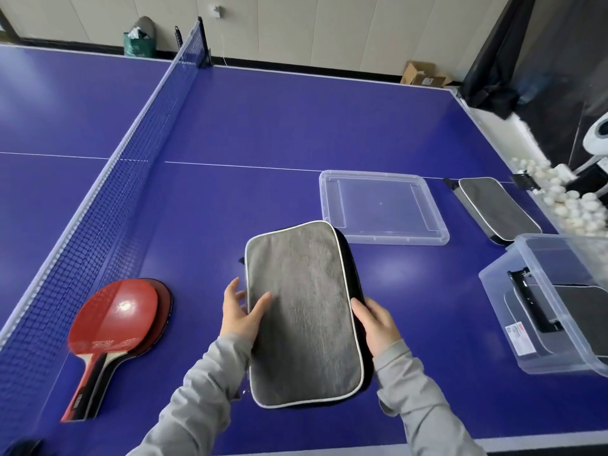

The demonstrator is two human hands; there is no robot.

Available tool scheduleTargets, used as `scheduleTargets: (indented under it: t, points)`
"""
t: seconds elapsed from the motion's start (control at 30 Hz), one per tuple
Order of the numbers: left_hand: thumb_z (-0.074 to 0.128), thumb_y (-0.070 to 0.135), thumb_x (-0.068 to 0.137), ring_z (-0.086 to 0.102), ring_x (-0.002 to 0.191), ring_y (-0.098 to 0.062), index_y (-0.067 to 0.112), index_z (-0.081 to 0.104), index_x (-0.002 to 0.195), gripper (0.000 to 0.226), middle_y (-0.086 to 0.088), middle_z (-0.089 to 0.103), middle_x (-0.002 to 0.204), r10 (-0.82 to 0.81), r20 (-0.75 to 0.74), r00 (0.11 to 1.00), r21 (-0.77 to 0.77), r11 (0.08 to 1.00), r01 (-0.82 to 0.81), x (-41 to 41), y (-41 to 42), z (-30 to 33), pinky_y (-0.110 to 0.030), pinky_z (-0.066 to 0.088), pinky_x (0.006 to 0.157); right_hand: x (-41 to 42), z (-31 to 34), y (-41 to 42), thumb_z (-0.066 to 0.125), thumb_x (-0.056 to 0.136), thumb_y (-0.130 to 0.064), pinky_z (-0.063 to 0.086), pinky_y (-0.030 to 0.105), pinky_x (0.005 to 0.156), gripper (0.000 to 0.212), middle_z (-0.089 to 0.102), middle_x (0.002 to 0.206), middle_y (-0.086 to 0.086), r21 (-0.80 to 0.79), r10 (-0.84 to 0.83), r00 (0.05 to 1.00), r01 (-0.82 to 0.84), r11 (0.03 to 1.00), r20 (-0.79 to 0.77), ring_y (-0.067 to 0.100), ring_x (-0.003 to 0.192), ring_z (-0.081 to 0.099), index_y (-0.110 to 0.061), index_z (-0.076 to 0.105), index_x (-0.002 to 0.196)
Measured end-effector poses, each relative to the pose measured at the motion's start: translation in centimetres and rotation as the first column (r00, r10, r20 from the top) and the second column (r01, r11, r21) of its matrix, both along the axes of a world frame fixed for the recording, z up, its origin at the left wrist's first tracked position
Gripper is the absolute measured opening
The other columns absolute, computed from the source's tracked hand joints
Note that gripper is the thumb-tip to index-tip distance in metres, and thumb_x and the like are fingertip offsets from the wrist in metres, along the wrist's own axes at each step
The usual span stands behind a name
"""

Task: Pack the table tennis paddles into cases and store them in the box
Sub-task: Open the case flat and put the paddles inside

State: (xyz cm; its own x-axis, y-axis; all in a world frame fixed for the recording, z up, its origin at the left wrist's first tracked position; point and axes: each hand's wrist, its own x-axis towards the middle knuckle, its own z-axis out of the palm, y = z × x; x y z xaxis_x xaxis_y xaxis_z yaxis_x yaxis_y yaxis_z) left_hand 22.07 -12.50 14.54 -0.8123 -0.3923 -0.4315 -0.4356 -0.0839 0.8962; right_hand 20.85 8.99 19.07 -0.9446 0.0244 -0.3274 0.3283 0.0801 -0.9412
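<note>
A grey paddle case (304,311) with white piping is held above the blue table between both hands. My left hand (238,312) grips its left edge, thumb on top. On the right edge sits my right hand (378,324). Two red paddles (115,324) lie stacked at the left, beside the net, handles toward me. A clear plastic box (552,274) stands at the right with cases inside. Its clear lid (381,182) lies flat beyond the held case. Another grey case (496,209) rests on the table at the far right.
The net (108,192) crosses the table on the left. Many white balls (566,202) are piled past the right table edge. A cardboard carton (422,74) and a green bag (139,44) sit on the floor by the far wall.
</note>
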Motion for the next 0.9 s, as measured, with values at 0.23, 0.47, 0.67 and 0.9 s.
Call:
scheduleTargets:
  t: [0.23, 0.47, 0.67, 0.9]
  points:
    - [0.061, 0.036, 0.086, 0.033, 0.129, -0.008, 0.034, 0.029, 0.142, 0.064, 0.012, 0.033, 0.135, -0.190, -0.061, 0.980, 0.160, 0.967, 0.198, 0.1, 6.5, 5.5, -0.041, 0.031, 0.112, 3.4, 0.7, -1.8, 0.054, 0.091, -0.016, 0.039, 0.019, 0.061, 0.011, 0.061, 0.077, -0.015, 0.516, 0.214, 0.920, -0.015, 0.856, -0.328, 0.011, 0.075, 0.058, -0.020, 0.060, 0.100]
    - [0.056, 0.031, 0.091, 0.053, 0.117, -0.017, 0.036, 0.036, 0.138, 0.051, 0.006, 0.045, 0.136, -0.204, -0.014, 0.979, 0.198, 0.959, 0.203, 0.7, 8.2, 6.2, -0.050, 0.042, 0.103, 4.9, 0.3, -2.5, 0.044, 0.096, -0.023, 0.047, 0.025, 0.070, 0.020, 0.066, 0.092, -0.012, 0.560, 0.336, 0.892, -0.118, 0.820, -0.304, 0.008, 0.083, 0.060, -0.023, 0.059, 0.108]
    - [0.057, 0.030, 0.091, 0.060, 0.107, -0.016, 0.035, 0.042, 0.133, 0.045, 0.006, 0.052, 0.126, -0.206, 0.006, 0.979, 0.120, 0.972, 0.204, 1.5, 7.6, 5.3, -0.051, 0.054, 0.085, 4.5, -0.3, -2.2, 0.041, 0.096, -0.018, 0.036, 0.014, 0.058, 0.022, 0.054, 0.062, -0.017, 0.540, 0.323, 0.897, -0.117, 0.833, -0.303, -0.004, 0.061, 0.051, -0.024, 0.054, 0.079]
    - [0.058, 0.015, 0.090, 0.061, 0.081, -0.025, 0.031, 0.052, 0.115, 0.030, -0.012, 0.067, 0.101, -0.079, 0.041, 0.996, -0.086, 0.993, 0.082, 2.0, 1.4, 1.3, -0.042, 0.051, 0.079, 2.7, -2.5, 2.8, 0.048, 0.094, -0.005, 0.037, 0.034, 0.062, 0.022, 0.052, 0.058, 0.012, 0.451, 0.145, 0.976, -0.056, 0.891, -0.165, 0.013, 0.062, 0.040, 0.005, 0.052, 0.074]
